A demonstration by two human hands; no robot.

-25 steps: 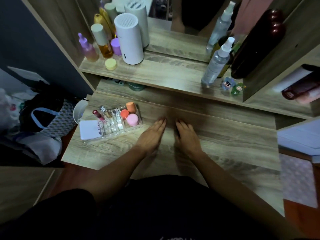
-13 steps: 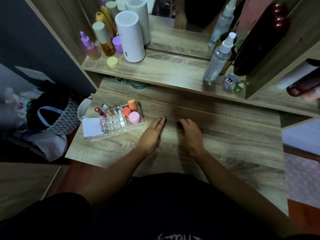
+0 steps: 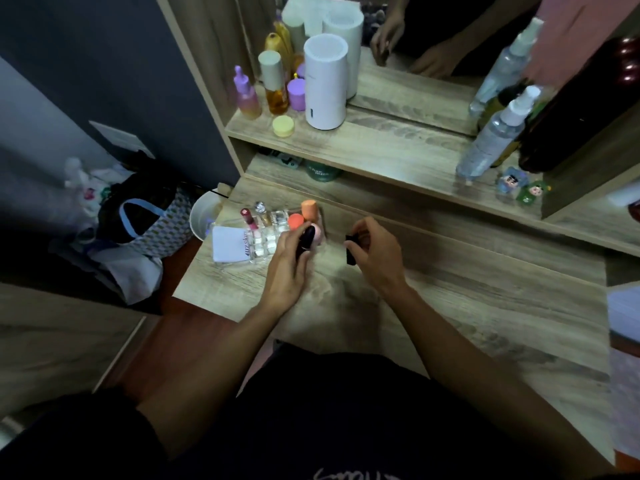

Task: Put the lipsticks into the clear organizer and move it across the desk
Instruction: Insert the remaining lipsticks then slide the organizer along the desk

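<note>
Gripping a dark, bullet-shaped lipstick tube [image 3: 305, 241], the left hand [image 3: 289, 261] sits at the right edge of the clear plastic compartmented organizer [image 3: 266, 237], which stands near the left end of the pale wood-grain desk [image 3: 467, 289]. Right hand [image 3: 375, 252], just beside the left but apart from it, is curled around a small black rectangular piece [image 3: 350, 249], possibly a cap; cannot confirm. Organizer contents: a red-tipped lipstick [image 3: 247, 216] upright in a rear slot, orange and pink sponges [image 3: 307, 210], and a white card [image 3: 231, 243] at its left end. Above, a white cylindrical device [image 3: 325, 81] stands on the shelf.
</note>
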